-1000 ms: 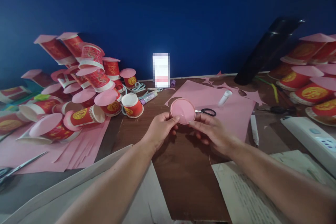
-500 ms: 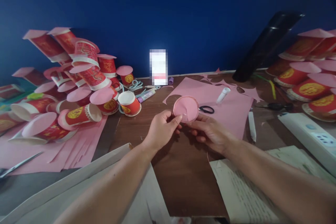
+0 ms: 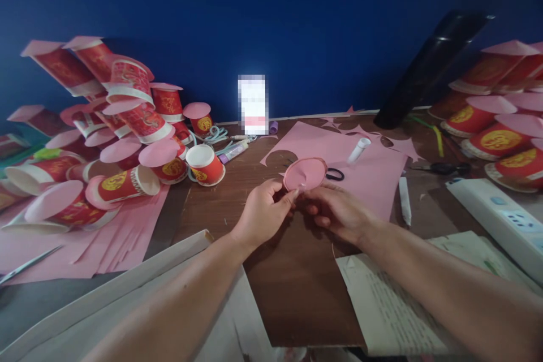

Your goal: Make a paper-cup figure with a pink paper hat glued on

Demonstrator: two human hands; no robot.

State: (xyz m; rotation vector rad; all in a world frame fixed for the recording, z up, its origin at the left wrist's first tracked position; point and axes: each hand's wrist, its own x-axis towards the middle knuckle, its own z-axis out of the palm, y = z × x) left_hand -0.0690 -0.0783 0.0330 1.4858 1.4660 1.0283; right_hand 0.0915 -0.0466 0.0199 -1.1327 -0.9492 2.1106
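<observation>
Between my two hands is a pink paper disc (image 3: 306,172), shaped into a shallow cone with a slit or fold near its middle. My left hand (image 3: 267,209) pinches its lower left edge, thumb on top. My right hand (image 3: 335,209) grips the lower right edge with its fingers curled underneath, partly hidden. Behind the disc lie scissors with black handles (image 3: 336,174) on a sheet of pink paper (image 3: 373,181). A white glue stick (image 3: 359,150) rests on that same sheet. Left of my hands stands a red paper cup (image 3: 206,166) with a white rim.
Red cups with pink paper tops (image 3: 139,119) are piled at the left, and more (image 3: 500,138) at the right. A white power strip (image 3: 504,215), a black cylinder (image 3: 432,68) and a lit phone (image 3: 253,104) surround the work area. An open cardboard piece (image 3: 139,294) lies front left.
The pink disc has tilted flatter and moved slightly right, its cone shape showing more. Both hands keep hold of its edge. The view has shifted a little.
</observation>
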